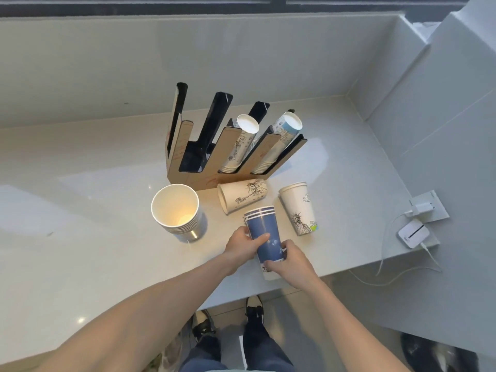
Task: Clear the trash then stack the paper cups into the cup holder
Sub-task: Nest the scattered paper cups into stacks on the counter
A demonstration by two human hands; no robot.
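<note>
Bare forearms, dark blue trousers point(263, 353), seemingly black-and-white shoes point(254, 308)

No legible text, perhaps blurred.

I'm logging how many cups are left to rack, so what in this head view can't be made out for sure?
- Blue cup stack: three rims show; both hands, left hand and right hand, cover its base, where a white cup peeks out.
- Cup holder: its brown front panels hide the counts in the two filled slots.
- White stack: the rims are too fine to count.
- Trash: none is recognizable on the counter.
</note>
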